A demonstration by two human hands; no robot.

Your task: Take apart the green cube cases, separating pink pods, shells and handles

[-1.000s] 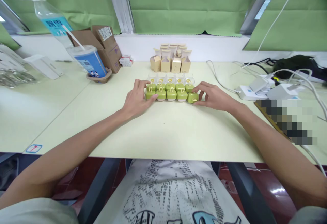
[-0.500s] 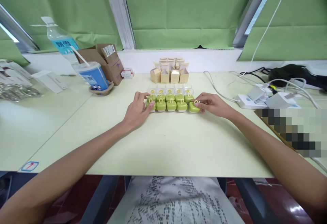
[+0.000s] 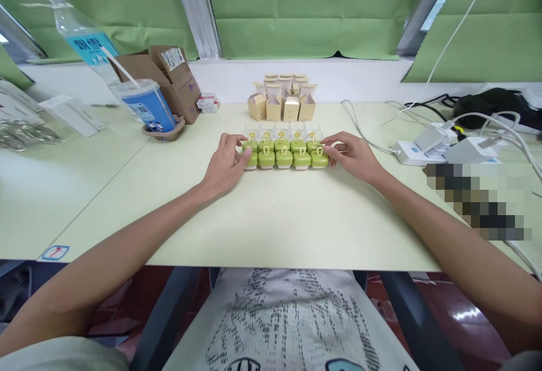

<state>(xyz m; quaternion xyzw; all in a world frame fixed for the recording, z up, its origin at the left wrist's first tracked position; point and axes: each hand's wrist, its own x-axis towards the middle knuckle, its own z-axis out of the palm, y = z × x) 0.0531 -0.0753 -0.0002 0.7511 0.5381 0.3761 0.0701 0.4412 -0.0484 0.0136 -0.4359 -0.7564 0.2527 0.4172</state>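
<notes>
Two rows of small, glossy green rounded cases (image 3: 284, 158) stand side by side on the table, with white bottoms and pale loops on top. My left hand (image 3: 222, 163) is at the left end, thumb against the front end case (image 3: 251, 160) and index finger reaching the back row. At the right end, the fingertips of my right hand (image 3: 356, 156) touch the side of the last cases, by the front right case (image 3: 319, 160). Both hands have thumb and fingers apart, and neither lifts anything. Directly behind the rows lies a line of clear plastic pieces (image 3: 283, 132) with yellow marks.
Small open tan boxes (image 3: 274, 109) stand against the wall. To the left are a blue cup (image 3: 149, 108), a bottle (image 3: 87, 43), a brown carton (image 3: 180, 86) and a small white-red box (image 3: 208, 103). A power strip (image 3: 410, 153) with cables lies at right.
The front right green case, pinched in my right hand and slightly askew before, now stands in line with its row. My right fingers have eased off it. The camera view has tilted down.
</notes>
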